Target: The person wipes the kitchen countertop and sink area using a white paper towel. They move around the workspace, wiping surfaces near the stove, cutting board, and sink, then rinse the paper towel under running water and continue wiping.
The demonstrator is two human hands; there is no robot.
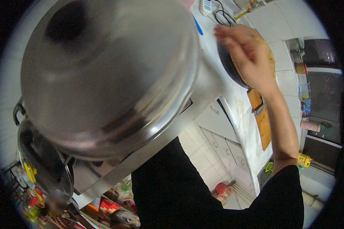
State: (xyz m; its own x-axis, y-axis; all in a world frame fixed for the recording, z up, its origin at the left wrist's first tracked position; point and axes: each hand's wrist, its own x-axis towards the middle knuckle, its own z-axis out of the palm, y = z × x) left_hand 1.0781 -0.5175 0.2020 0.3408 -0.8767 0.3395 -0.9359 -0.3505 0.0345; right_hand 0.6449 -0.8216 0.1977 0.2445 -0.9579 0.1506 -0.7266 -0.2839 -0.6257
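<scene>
My right hand point(248, 54) reaches over a round dark pan point(230, 68) on the white counter point(240, 114). The hand is blurred, with its fingers bent and close together; whether anything is between them cannot be made out. Yellowish, stringy material point(271, 54) shows past the hand, along the pan's far rim. A large steel pot lid point(126, 71) with a black knob point(67, 24) fills the upper left, very near the camera. My left hand is out of view.
Beyond the pan lie a wooden cutting board point(264, 131) and a metal blade point(259, 110). A power strip point(205, 7) with cords and a slim blue object point(198, 25) occupy the counter's top end. A glass lid point(44, 160) leans at left. On the floor is a red container point(224, 189).
</scene>
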